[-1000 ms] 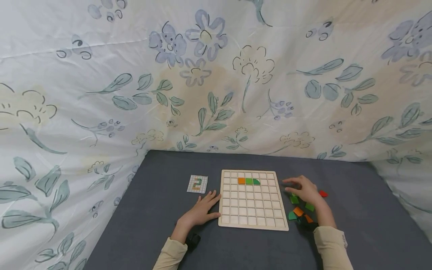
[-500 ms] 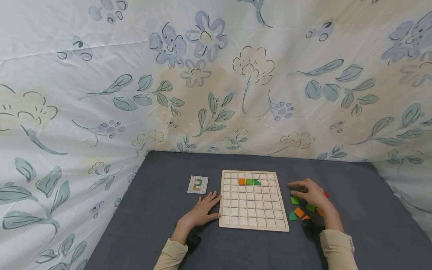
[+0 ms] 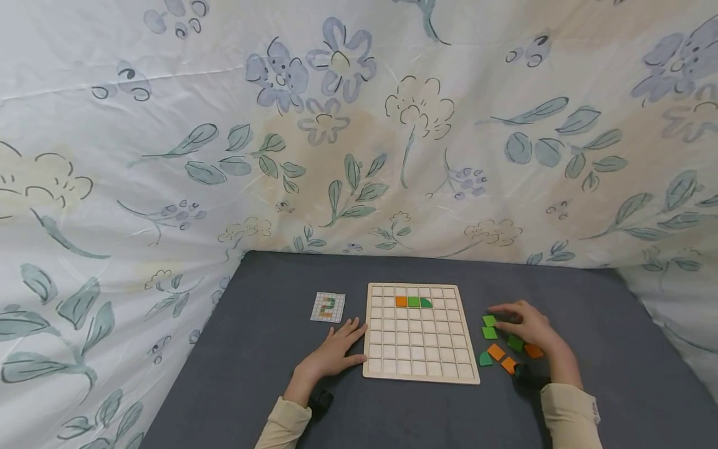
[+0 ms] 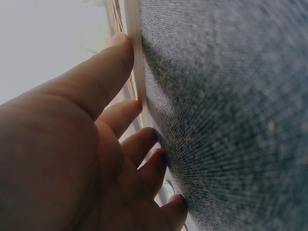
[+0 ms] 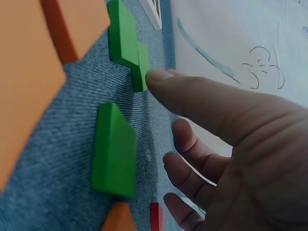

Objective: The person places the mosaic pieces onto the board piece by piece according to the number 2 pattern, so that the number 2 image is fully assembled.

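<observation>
My left hand (image 3: pixel 331 354) lies with fingers spread, its fingertips at the left edge of a wooden grid board (image 3: pixel 421 349). In the left wrist view the thumb and fingers (image 4: pixel 120 118) rest along the board's side. On the board, an orange square tile (image 3: pixel 401 302), a green square tile (image 3: pixel 413 302) and a dark green quarter-round tile (image 3: pixel 426 302) sit in one row. My right hand (image 3: pixel 530 325) hovers over loose tiles, thumb and index finger apart near a light green square tile (image 3: pixel 489 320). The right wrist view shows the thumb tip beside that tile (image 5: pixel 139 72), the other fingers loosely bent.
Right of the board lie another light green square (image 3: pixel 490 333), a green square (image 3: pixel 515 343), several orange tiles (image 3: pixel 496 352) and a dark green quarter-round tile (image 3: pixel 485 359). A red tile (image 5: pixel 155 216) shows in the right wrist view. A pattern card (image 3: pixel 328 307) lies left of the board.
My right hand has moved right and slightly nearer, uncovering the upper light green tile and more orange tiles, and now covering the red tile. The left hand has stayed in place.
</observation>
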The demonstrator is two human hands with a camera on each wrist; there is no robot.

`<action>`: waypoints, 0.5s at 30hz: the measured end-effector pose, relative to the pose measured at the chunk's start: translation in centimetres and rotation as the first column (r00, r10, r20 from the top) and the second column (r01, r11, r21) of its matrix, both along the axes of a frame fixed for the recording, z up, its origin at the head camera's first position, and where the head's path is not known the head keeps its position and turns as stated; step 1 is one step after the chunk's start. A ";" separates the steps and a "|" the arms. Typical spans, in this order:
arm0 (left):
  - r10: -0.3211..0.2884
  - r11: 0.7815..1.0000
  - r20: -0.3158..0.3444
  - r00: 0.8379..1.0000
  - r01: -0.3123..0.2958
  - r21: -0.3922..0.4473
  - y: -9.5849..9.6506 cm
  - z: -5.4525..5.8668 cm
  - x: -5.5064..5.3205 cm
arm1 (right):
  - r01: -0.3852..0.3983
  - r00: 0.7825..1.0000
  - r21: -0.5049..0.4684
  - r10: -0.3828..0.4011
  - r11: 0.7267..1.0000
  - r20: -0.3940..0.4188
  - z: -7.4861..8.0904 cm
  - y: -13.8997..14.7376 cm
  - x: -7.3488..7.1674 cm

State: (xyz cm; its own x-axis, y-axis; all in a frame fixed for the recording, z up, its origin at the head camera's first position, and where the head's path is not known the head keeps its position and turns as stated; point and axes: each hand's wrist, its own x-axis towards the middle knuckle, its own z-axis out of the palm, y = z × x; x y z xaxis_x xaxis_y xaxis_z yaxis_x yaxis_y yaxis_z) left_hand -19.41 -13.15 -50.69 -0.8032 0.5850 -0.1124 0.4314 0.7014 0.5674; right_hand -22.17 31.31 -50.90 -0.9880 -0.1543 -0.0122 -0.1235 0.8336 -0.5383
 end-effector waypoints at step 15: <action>-0.010 1.000 0.003 1.000 0.010 0.007 0.0 0.1 0.1 | 0.000 1.000 0.038 0.000 0.999 -0.012 -0.8 0.1 -0.1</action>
